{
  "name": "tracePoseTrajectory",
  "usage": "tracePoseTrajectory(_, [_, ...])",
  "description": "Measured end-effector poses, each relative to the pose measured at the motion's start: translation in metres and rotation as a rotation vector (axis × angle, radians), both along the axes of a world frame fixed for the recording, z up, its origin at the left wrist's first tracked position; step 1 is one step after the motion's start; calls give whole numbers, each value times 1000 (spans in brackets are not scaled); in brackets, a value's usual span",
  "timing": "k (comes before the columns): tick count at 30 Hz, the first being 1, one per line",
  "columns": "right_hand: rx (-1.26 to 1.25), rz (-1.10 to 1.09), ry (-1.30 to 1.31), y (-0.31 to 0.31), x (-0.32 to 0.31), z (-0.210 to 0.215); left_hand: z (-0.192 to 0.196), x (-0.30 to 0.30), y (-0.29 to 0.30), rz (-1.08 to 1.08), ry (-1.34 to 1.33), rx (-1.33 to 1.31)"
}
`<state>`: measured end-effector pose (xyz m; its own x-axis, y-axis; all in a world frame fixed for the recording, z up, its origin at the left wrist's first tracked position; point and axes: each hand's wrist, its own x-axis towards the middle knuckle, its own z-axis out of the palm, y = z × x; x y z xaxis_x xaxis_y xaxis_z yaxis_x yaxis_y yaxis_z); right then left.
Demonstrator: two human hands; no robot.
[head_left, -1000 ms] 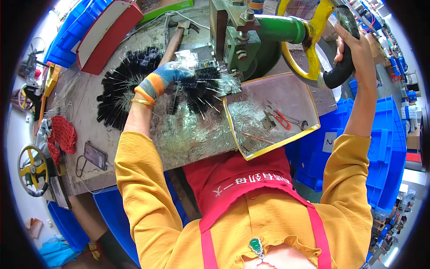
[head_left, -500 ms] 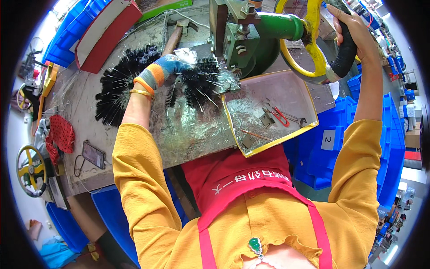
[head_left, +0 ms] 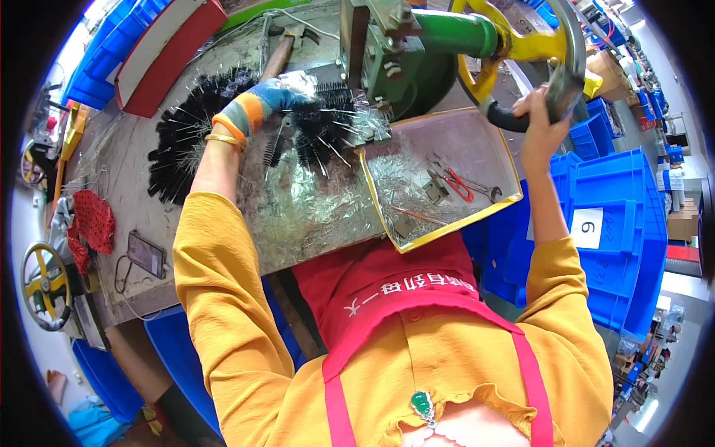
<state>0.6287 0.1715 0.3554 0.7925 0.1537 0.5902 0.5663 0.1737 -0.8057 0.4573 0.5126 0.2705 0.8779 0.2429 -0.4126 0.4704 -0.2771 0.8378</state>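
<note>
My left hand [head_left: 262, 106], in a striped knit glove, is closed on a black-bristled brush [head_left: 328, 119] at the base of a green hand press [head_left: 417, 71]. Its fingertips are partly hidden by the bristles. Under and left of that wrist lies a heap of black brushes with wire stems [head_left: 182, 141]. My bare right hand [head_left: 542, 123] grips the black-wrapped lower rim of the press's yellow-spoked handwheel [head_left: 532, 46]. A hammer [head_left: 278, 58] lies just beyond my left hand.
Right of the press base, a yellow-edged tray [head_left: 458, 229] holds red-handled pliers [head_left: 460, 188], a spanner [head_left: 488, 191] and wire bits. A phone [head_left: 147, 255] and red cloth [head_left: 93, 220] lie at left. Blue bins [head_left: 618, 261] stand right; a red box [head_left: 160, 56] stands far left.
The handwheel has turned, and my right hand has come down and toward me with its rim. My left hand stays at the brush. The whole view has shifted slightly.
</note>
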Motion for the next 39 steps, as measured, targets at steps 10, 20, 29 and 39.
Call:
tracePoseTrajectory(10, [-555, 87, 140, 2, 44, 82, 15, -11, -22, 131, -217, -220])
tracePoseTrajectory(20, [-720, 55, 152, 25, 39, 114, -12, -14, 3, 180, -113, -230])
tracePoseTrajectory(29, [-35, 17, 28, -2, 7, 3, 11, -10, -22, 113, -219, -246])
tracePoseTrajectory(39, [-439, 75, 157, -4, 24, 72, 0, -6, -35, 223, -379, -209])
